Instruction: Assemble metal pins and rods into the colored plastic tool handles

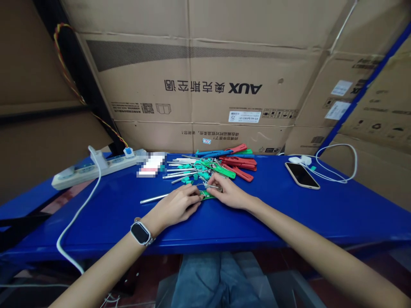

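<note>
Head view, nearest first: a smartwatch [140, 233] sits on the left wrist, and both forearms reach up over the blue counter [289, 214]. At the counter's centre the left hand [175, 207] lies curled, fingertips pressed on a green strip [207, 195] that rests flat on the counter, while a metal rod [154, 198] lies just at nine o'clock of its knuckles. The right hand [227, 192] meets it from three o'clock, thumb and forefinger pinched on a thin silver piece at the strip's end; exactly what that piece is I cannot tell.

To do this well, I judge the left hand should keep the strip pinned flat so the right hand can work the small part without it twisting.

Farther off, at twelve o'clock, lies the pile of red, green and blue strips and rods [218, 164]. A phone [302, 175] lies at two o'clock, a power strip [96, 167] at ten o'clock, cardboard boxes [208, 85] behind.
</note>
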A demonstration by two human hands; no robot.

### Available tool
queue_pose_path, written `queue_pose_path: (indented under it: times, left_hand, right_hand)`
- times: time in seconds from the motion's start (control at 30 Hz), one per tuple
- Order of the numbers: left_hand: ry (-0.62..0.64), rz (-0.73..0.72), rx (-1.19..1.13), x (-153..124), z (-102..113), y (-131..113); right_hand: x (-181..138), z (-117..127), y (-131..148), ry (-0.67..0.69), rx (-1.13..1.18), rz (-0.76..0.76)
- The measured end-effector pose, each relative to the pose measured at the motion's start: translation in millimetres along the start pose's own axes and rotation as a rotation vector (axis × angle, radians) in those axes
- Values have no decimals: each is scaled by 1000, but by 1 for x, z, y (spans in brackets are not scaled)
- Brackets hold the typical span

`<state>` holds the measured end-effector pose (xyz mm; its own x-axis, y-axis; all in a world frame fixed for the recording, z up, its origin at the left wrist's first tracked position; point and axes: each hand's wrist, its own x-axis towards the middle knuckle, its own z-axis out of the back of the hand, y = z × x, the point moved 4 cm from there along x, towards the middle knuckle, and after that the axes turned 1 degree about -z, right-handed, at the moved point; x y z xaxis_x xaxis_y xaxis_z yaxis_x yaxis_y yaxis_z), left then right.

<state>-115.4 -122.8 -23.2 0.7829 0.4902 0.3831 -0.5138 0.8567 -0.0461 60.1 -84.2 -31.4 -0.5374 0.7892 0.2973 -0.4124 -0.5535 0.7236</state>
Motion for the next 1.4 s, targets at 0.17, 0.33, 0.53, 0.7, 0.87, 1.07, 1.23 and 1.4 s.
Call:
queue_pose_path:
  times: [0.17, 0.33, 0.53, 0.7, 0.87, 1.07, 1.23, 1.4]
  left_hand:
    - [-184, 31, 33, 4, 11, -2]
    - [-320, 171, -19, 14, 20, 11]
    - [-241, 143, -21, 17, 13, 14]
    - [-230, 111, -36, 12, 11, 12]
    - [-217, 99, -54, 11, 10, 11]
    - [-150, 128, -125, 14, 14, 13]
    - [4, 194, -155, 19, 7, 15]
    - [26, 207, -176, 18, -2, 15]
  right_hand:
    - [-4, 5, 9, -13, -158, 58]
    - [-7, 6, 16, -15, -259, 56]
    - [-8, 8, 17, -20, -277, 60]
    - [-7, 9, 17, -10, -303, 57]
    - [-9, 10, 15, -7, -329, 70]
    - [-16, 15, 9, -2, -367, 78]
    - [-18, 14, 6, 12, -413, 55]
    - [-19, 14, 4, 30, -428, 50]
